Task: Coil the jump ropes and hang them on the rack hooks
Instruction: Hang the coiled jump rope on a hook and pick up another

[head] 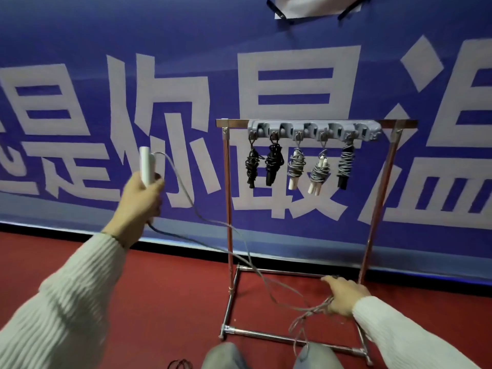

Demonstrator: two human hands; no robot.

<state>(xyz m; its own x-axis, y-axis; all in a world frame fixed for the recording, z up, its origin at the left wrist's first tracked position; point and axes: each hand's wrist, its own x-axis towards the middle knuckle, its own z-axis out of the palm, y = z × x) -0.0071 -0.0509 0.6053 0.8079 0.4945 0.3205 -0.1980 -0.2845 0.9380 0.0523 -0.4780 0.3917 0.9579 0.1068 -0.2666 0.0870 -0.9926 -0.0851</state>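
Red floor (165, 283) and blue banner (80, 43) frame the rack (228, 198), while the left hand (141, 198) grips white handles (147, 166) high and the right hand (343, 296) gathers grey rope (213, 222) low, probably stretching it for coiling.

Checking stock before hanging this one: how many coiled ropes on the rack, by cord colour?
Black cord: 2
Grey cord: 3
Total coiled on the rack: 5
Uncoiled grey rope, in both hands: 1

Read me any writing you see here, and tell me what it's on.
"你": large white character on the blue banner, fully readable.
"最": white character behind the rack, partly hidden.
"是", "温": likely readings, cut by frame edges.
White paper taped up top: nothing legible.
Jump ropes: no labels visible.
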